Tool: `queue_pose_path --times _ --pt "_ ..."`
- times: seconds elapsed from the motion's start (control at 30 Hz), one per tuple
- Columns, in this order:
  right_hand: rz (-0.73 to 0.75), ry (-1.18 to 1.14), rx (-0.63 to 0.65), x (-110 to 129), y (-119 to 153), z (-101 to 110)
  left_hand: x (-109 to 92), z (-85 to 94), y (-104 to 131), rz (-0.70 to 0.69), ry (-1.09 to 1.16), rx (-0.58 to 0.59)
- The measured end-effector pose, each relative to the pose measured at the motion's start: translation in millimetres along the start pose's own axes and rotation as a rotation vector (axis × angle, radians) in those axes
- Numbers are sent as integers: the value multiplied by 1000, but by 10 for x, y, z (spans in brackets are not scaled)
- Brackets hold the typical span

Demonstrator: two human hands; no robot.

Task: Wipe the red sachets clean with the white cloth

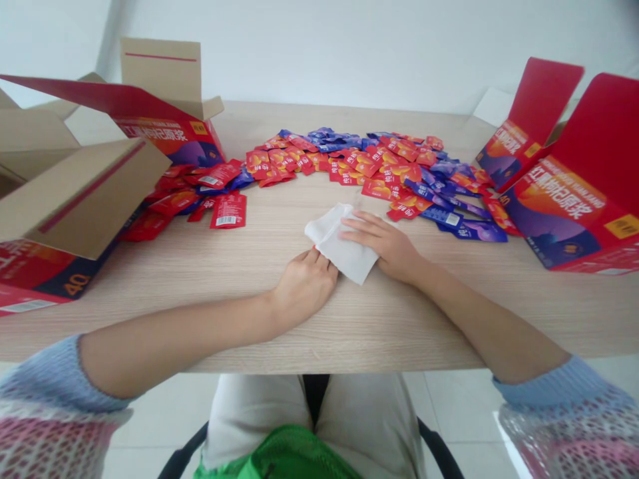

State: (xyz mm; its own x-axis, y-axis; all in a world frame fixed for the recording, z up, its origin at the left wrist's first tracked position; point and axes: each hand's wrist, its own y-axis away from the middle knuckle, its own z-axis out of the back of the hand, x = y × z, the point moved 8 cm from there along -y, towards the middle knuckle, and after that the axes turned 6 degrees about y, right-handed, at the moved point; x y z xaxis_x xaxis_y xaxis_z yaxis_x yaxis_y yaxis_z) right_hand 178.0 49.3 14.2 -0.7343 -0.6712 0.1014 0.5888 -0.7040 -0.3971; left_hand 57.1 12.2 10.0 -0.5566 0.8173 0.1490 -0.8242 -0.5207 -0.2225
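Observation:
A folded white cloth point(349, 249) lies at the middle of the table, its lower corner pointing towards me. My right hand point(387, 246) grips it from the right, with long fingers laid over the top and the thumb out of sight. Against the cloth's left edge, my left hand point(307, 286) is closed, knuckles up and fingers curled under. A speck of red shows by its fingertips, but what it holds is hidden by the cloth. Beyond the hands spreads a heap of red and blue sachets point(384, 166); one red sachet point(228, 211) lies at the left.
Open red and blue cartons point(37, 269) stand at the left, flaps reaching over more red sachets point(172, 199). Two more cartons, a near one point(574, 206) and a farther one point(514, 146), stand at the right. A white wall point(349, 53) rises behind the table point(279, 346).

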Motion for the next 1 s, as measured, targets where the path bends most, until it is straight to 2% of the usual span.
queue_pose_path --times 0.07,0.13,0.27,0.43,0.57,0.73,0.83,0.9,1.0 --pt "87 -52 17 121 -17 -42 6 -8 -6 13 -3 17" --pt "100 -63 32 137 -24 -103 22 -10 -9 27 11 30" --pt "-7 -14 93 -14 -19 -215 115 3 -8 50 105 30" --pt "-16 4 172 -143 -27 -239 215 4 -14 32 160 41" --pt "-136 50 192 -383 -28 -233 95 2 4 -28 83 30" --pt "-236 86 117 -566 21 -164 -91 -31 61 -79 -47 23" --pt "-248 -13 -11 -498 58 -45 -105 -38 76 -67 -84 33" --pt "-217 -109 -77 -358 66 23 -102 -28 74 -60 -98 28" --pt "-73 -172 -43 -12 30 15 -104 -34 60 -62 -65 35"
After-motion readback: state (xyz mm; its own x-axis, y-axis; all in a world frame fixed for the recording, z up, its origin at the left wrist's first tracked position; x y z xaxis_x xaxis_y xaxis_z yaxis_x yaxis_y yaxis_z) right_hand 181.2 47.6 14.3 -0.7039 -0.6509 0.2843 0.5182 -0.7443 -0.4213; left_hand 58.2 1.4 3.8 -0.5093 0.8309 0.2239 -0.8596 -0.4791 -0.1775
